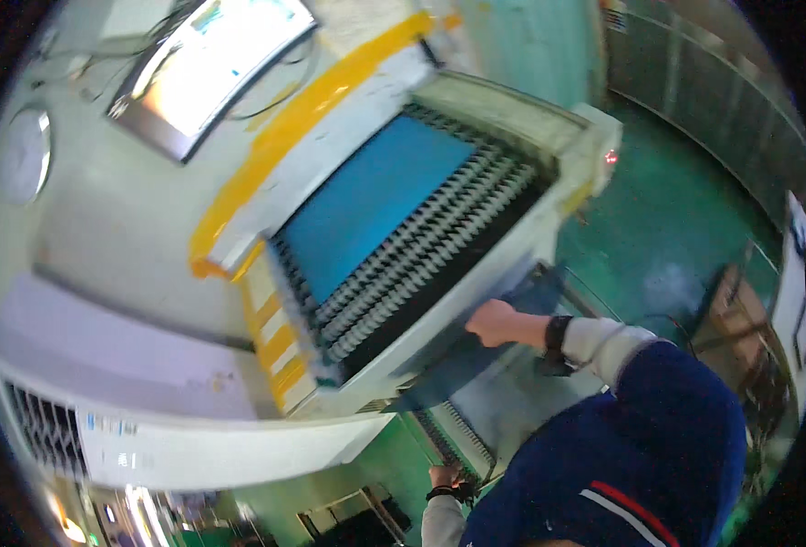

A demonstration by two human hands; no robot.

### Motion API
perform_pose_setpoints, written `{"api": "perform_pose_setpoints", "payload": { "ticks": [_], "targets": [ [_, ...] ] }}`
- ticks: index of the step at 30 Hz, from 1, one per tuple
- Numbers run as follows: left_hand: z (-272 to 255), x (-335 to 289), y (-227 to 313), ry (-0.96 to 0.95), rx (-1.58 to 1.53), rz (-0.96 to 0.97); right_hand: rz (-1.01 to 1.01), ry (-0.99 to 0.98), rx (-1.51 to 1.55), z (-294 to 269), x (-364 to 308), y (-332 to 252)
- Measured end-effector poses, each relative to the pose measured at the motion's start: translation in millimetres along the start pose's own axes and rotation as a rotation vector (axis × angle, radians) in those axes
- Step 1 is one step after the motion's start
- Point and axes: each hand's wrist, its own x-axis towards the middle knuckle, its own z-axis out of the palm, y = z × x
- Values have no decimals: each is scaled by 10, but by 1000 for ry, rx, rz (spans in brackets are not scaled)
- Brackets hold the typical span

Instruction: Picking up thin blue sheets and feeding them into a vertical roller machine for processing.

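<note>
My right hand (pixel 494 324) is closed in a fist at a thin dark blue sheet (pixel 439 374), which hangs along the near side of a roller conveyor machine (pixel 476 314). Lower down, my left hand (pixel 444 476) is closed beside a rail with dark toothed edges (pixel 439 438). What it grips is too small and blurred to make out. On the conveyor's rows of grey rollers (pixel 430 246) lies a flat bright blue panel (pixel 375 201), inside the frame and away from both hands. Both wrists wear black bands.
Yellow tape (pixel 321 82) and yellow-white stripes (pixel 275 337) edge the machine. A lit monitor (pixel 216 64) and a round gauge (pixel 27 155) are at the upper left. A green floor (pixel 667 237) runs along the right, with a brown board (pixel 726 314) on it.
</note>
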Motion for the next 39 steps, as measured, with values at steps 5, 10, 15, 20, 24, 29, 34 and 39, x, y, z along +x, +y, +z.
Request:
{"api": "perform_pose_setpoints", "payload": {
  "ticks": [5,10,15,20,24,29,34,39],
  "targets": [
    [-18,-121,-62,-17,0,196,-11,22,-6,34,-26,12],
    [24,-221,18,51,-251,7,-14,58,2,102,-7,35],
    [10,56,-64,-9,-197,-10,-32,98,-4,142,56,47],
    [50,57,-76,78,-215,-53,-13,61,-1,74,2,25],
    [18,-176,52,48,-144,-11,-5,29,1,-14,-41,6],
    [-19,-250,123,-6,-119,-70,19,-13,10,-71,-48,-31],
    [33,-286,86,90,-224,-30,0,1,-13,-91,-45,-27],
    [-9,-309,92,16,-138,-34,16,-18,-39,-67,-18,-39]
  ]
}}
